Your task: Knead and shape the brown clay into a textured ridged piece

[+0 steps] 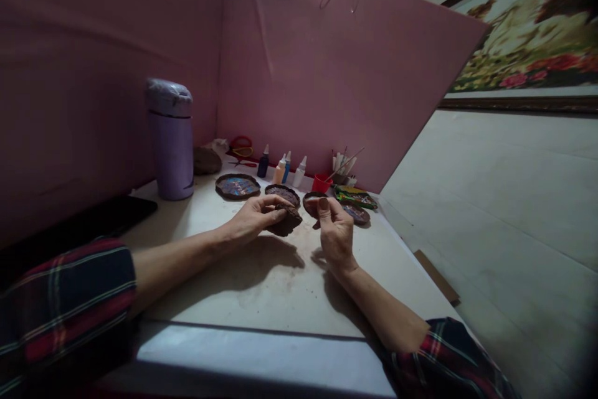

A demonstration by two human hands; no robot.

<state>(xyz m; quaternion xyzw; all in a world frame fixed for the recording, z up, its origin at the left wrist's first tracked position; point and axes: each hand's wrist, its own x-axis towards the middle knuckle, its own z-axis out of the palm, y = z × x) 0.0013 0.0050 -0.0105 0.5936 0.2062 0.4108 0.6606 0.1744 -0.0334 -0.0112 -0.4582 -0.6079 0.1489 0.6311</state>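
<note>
My left hand (pixel 252 220) grips a dark brown, rough-edged lump of clay (pixel 286 225) between thumb and fingers, holding it above the table. A short way to the right, my right hand (pixel 337 234) is raised with its thumb pressed against the curled fingers. Whatever it pinches, if anything, is too small or hidden to make out. Behind the hands lie brown clay dishes with wavy rims: a large one with blue smears (pixel 237 186), a smaller dish (pixel 282 195), and another dish (pixel 312 202) partly covered by my right hand.
Several nozzle bottles (pixel 279 170) stand at the back, beside a red cup (pixel 322 183) with a brush. A green and yellow tray (pixel 355 197) lies rightward. Scissors (pixel 242 164), a clay lump (pixel 207 161) and a tall purple tumbler (pixel 172 150) are leftward. Pink panels enclose the table.
</note>
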